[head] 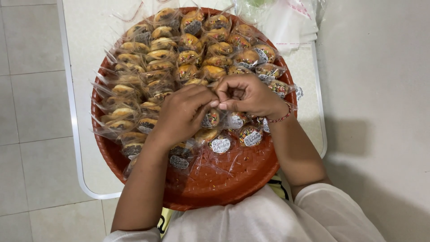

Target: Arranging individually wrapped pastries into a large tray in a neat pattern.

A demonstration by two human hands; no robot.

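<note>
A round orange-brown tray (233, 177) holds several small pastries, each wrapped in a clear plastic bag (190, 58) with a round sticker label. My left hand (183, 114) and my right hand (248, 95) meet over the middle of the tray, fingertips pinched together on something small that the fingers hide. Just beneath the hands lie wrapped pastries with sprinkles (251, 136). A red thread bracelet (282, 117) circles my right wrist.
The tray sits on a small white table (85, 134) with a rounded metal edge, over a tiled floor (31, 89). A stack of clear plastic bags (286, 20) lies at the table's far right. A pale wall (380, 89) stands on the right.
</note>
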